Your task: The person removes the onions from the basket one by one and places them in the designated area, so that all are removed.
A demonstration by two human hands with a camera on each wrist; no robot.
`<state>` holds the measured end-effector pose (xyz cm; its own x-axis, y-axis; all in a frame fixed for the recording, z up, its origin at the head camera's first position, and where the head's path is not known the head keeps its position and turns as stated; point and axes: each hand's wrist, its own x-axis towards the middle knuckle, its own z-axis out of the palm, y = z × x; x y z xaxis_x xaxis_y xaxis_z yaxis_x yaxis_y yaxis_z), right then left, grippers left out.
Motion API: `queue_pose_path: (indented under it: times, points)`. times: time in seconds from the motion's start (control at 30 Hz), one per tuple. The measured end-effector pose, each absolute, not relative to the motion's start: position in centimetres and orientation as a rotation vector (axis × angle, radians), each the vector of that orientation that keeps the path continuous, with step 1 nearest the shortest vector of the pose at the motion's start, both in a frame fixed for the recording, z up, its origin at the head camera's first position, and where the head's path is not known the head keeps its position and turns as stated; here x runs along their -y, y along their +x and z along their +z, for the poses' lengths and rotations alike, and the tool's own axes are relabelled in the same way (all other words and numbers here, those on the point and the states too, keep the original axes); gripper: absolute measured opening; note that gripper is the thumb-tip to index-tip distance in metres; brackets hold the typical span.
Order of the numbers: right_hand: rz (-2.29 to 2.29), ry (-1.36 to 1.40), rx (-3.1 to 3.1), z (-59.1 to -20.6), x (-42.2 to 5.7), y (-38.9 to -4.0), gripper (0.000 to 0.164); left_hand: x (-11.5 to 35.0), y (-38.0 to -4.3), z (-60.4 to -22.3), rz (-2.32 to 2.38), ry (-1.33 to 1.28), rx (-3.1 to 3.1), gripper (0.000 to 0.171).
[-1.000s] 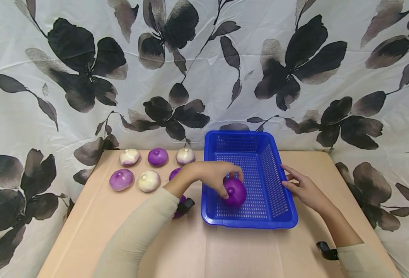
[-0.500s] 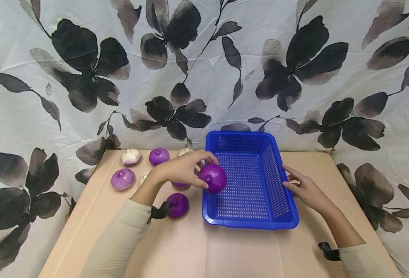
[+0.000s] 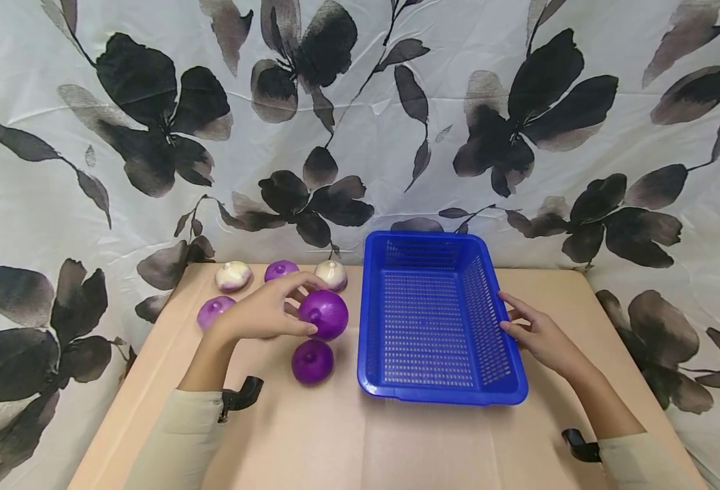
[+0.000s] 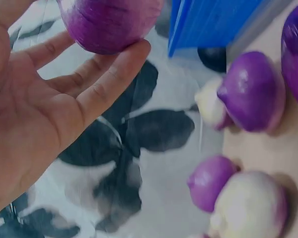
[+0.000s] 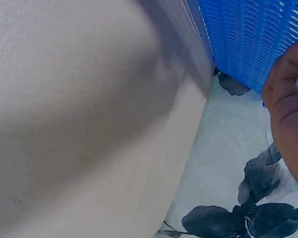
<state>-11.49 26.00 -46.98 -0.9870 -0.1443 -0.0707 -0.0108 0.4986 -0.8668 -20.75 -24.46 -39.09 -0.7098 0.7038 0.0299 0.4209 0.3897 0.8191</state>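
Note:
My left hand (image 3: 265, 309) holds a purple onion (image 3: 324, 315) by its fingertips, left of the blue basket (image 3: 363, 320). The left wrist view shows that held onion (image 4: 111, 22) raised off the table. Just in front of it on the table sits a darker purple onion (image 3: 312, 362). Another purple onion (image 4: 253, 91) shows in the left wrist view; the head view mostly hides it behind the held one. My right hand (image 3: 537, 337) grips the basket's right rim with thumb and fingers; in the right wrist view its fingers (image 5: 288, 74) are at the perforated wall.
At the table's back left are a white onion (image 3: 233, 276), a purple onion (image 3: 281, 269), another white onion (image 3: 331, 275) and a lighter purple onion (image 3: 213, 311). My left hand partly covers this group. A floral cloth (image 3: 415, 136) hangs behind the table (image 3: 427, 442).
My left hand has moved left with the purple onion, from inside the basket, across its left rim, to above the onions on the table. The right hand stays on the basket.

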Motion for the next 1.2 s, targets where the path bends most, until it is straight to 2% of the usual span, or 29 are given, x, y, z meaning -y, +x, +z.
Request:
queue_pose_path:
  times: [0.73, 1.2]
  points:
    - [-1.49, -0.131, -2.611, -47.1, -25.9, -11.3, 0.066, 35.5, -20.0, -44.2, 1.072, 0.726, -2.323, 0.053]
    - [-1.483, -0.146, -2.62, -47.0, -26.0, -11.5, 0.066, 38.0, -20.4, -46.5, 1.076, 0.634, -2.225, 0.054]
